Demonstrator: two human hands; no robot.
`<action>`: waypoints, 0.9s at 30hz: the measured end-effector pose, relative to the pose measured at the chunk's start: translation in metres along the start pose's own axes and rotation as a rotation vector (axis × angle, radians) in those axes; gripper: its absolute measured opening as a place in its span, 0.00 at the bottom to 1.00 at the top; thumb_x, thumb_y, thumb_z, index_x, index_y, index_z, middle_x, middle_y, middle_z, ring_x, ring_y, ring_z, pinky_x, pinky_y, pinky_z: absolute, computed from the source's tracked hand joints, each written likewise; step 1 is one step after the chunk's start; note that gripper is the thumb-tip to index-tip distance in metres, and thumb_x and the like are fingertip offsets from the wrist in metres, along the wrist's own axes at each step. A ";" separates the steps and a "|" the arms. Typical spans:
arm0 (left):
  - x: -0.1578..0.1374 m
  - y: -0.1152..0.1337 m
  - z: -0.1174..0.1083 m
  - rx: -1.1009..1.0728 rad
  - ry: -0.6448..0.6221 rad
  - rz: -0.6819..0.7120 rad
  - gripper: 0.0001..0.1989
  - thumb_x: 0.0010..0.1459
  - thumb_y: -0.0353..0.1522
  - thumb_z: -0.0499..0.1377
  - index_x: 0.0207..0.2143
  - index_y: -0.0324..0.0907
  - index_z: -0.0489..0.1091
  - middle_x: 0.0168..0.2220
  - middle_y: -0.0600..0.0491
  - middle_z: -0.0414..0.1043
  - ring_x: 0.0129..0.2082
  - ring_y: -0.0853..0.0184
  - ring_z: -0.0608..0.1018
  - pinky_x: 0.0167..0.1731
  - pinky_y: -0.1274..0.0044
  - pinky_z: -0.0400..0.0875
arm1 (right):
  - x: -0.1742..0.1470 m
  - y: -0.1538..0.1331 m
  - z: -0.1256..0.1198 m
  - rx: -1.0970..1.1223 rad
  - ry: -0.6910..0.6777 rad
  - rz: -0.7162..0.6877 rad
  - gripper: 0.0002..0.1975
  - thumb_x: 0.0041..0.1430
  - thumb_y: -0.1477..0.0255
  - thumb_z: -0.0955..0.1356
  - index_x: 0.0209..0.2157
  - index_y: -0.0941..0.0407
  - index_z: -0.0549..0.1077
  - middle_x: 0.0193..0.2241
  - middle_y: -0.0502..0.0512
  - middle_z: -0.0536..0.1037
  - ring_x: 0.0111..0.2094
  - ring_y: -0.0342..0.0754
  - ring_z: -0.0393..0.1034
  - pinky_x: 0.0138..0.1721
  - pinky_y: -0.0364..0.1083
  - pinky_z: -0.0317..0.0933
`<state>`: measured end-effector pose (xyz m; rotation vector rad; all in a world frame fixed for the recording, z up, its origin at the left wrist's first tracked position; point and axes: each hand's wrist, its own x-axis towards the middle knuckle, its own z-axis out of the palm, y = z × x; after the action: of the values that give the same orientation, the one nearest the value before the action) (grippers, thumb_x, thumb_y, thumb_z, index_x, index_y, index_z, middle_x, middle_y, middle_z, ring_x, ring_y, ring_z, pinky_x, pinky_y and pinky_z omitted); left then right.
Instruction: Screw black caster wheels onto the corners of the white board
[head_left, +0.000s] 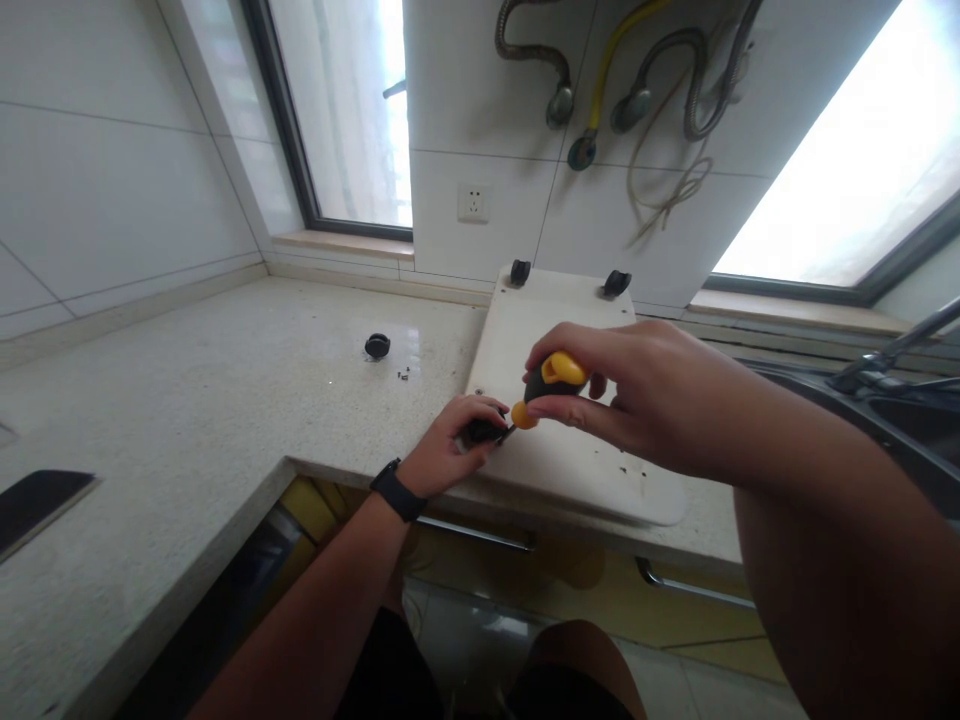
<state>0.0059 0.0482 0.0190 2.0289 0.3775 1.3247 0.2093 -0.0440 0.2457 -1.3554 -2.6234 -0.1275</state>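
Observation:
A white board (559, 320) lies on the counter with black casters at its far corners, one at the left (520, 272) and one at the right (616, 283). My left hand (454, 445), wearing a black watch, is closed round another black caster (484, 430) at the board's near left corner. Gripped in my right hand (630, 385) is a yellow and black screwdriver (555, 378). Its shaft slants down to the caster's base; the exact contact at the tip is hard to make out. Small holes and dark bits show on the board's near right part.
A loose black caster (377, 346) and several small screws (403, 374) lie on the speckled counter (247, 380). The sink (900, 420) is at the right. A dark flat object (37, 505) lies at the far left. Hoses (607, 60) hang on the wall.

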 end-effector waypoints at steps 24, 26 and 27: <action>0.001 0.005 0.001 0.054 0.001 -0.022 0.17 0.61 0.25 0.63 0.51 0.48 0.75 0.57 0.47 0.76 0.59 0.56 0.75 0.62 0.59 0.68 | 0.004 -0.011 0.000 -0.435 0.059 0.249 0.35 0.67 0.38 0.56 0.34 0.53 0.76 0.21 0.58 0.75 0.22 0.54 0.65 0.26 0.50 0.46; 0.000 0.005 0.001 0.050 0.007 -0.019 0.17 0.61 0.25 0.63 0.51 0.48 0.75 0.56 0.47 0.76 0.58 0.56 0.76 0.62 0.59 0.68 | 0.001 -0.015 -0.002 -0.398 0.055 0.201 0.32 0.69 0.42 0.57 0.38 0.54 0.76 0.25 0.60 0.78 0.25 0.56 0.68 0.27 0.50 0.47; 0.000 0.005 0.001 0.048 0.012 -0.019 0.17 0.60 0.25 0.63 0.51 0.48 0.74 0.56 0.47 0.76 0.58 0.56 0.76 0.62 0.59 0.68 | -0.001 -0.016 -0.004 -0.357 0.050 0.165 0.28 0.69 0.46 0.58 0.42 0.54 0.76 0.29 0.60 0.80 0.27 0.56 0.70 0.28 0.50 0.49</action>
<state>0.0067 0.0445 0.0218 2.0529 0.4368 1.3281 0.1970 -0.0546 0.2496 -1.6456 -2.5168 -0.6229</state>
